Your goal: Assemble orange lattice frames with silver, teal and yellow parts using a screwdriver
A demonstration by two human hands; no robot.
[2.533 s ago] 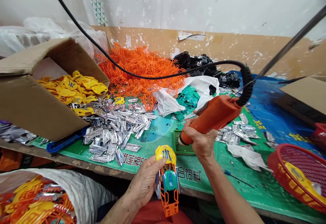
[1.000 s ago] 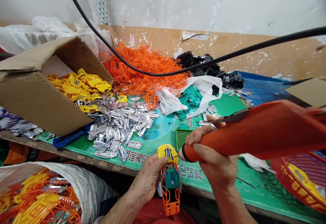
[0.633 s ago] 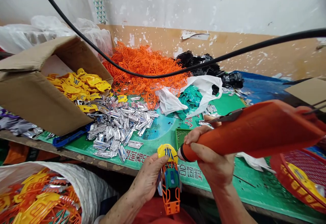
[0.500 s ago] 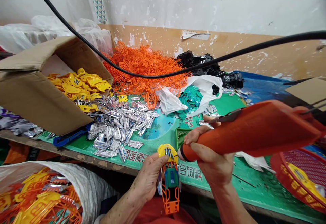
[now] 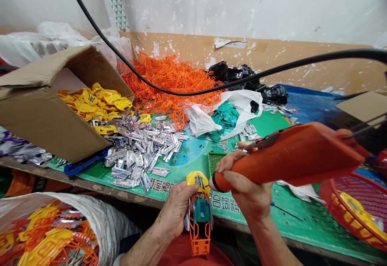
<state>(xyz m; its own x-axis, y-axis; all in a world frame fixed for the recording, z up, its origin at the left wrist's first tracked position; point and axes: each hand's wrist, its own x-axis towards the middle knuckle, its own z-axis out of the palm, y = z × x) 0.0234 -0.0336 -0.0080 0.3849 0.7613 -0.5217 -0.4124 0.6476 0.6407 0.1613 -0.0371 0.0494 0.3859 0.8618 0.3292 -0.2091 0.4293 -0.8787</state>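
My left hand is closed on a toy car body at the bench's front edge. The body has a yellow hood with blue marks, a green middle piece, silvery side pieces and an orange cage-like rear. My right hand wraps round an orange electric screwdriver, which slants down to the left. Its tip is at the right side of the yellow hood; whether it sits in a screw I cannot make out. Just behind the tool's nose stands a small green basket, partly hidden by my right hand.
A black cable hangs across the view. Silvery parts lie beside a cardboard box of yellow parts. Orange frames are heaped behind. A white sack stands front left, a red basket at right.
The electric screwdriver's rear end has swung slightly left and down, its tip staying by the yellow hood. The hanging cable has shifted. My left hand keeps its hold on the toy car body.
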